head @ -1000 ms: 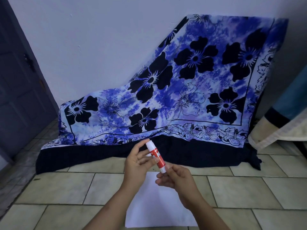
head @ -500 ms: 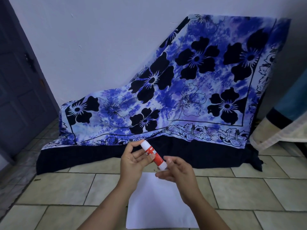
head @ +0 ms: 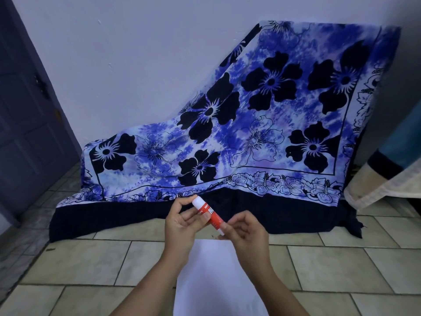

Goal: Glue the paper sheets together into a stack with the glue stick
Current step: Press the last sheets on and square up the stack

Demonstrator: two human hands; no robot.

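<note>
Both hands hold the glue stick above the paper: left hand pinches its upper white end, right hand grips the lower end at four o'clock. White paper lies on the tiled floor, at six o'clock beneath them.

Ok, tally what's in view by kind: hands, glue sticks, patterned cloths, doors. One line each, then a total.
Hands: 2, left hand and right hand, both on the glue stick
Glue sticks: 1, glue stick
Patterned cloths: 1, floral cloth
Doors: 1, door
Total: 5
</note>
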